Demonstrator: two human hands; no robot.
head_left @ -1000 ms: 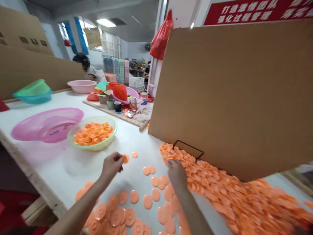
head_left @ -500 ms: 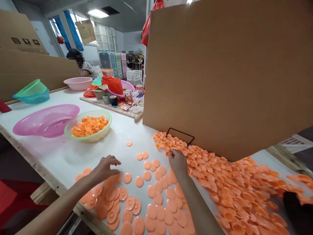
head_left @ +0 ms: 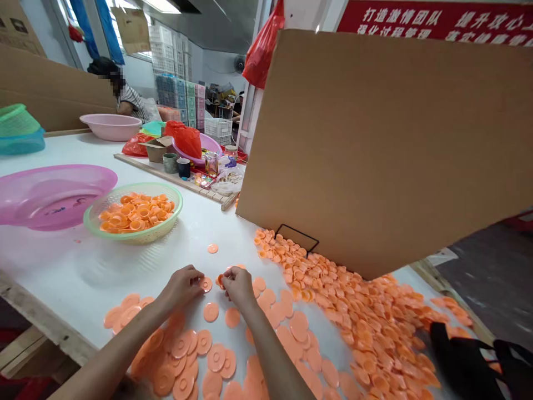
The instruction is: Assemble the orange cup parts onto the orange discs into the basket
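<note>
My left hand [head_left: 185, 286] pinches a flat orange disc [head_left: 205, 284] that has a raised ring in its middle. Close beside it, my right hand [head_left: 238, 284] is closed on a small orange cup-shaped piece [head_left: 220, 281], partly hidden by the fingers. The two parts are near each other, a small gap apart. Under and around my forearms lie many loose orange discs [head_left: 216, 357] on the white table [head_left: 195, 222]. To the right spreads a long heap of small orange cup pieces [head_left: 333, 283].
A green basket [head_left: 133, 236] of orange cups stands left, by a pink basin [head_left: 58, 194]. A large cardboard sheet [head_left: 375, 150] rises behind the heap, near a black wire frame [head_left: 296, 236]. A person [head_left: 125, 94] leans over the far side. Black straps [head_left: 462, 361] lie right.
My right hand has come left from the heap's edge with an orange cup piece. My left hand, apart from the discs' pile before, now holds a disc. The view has swung right.
</note>
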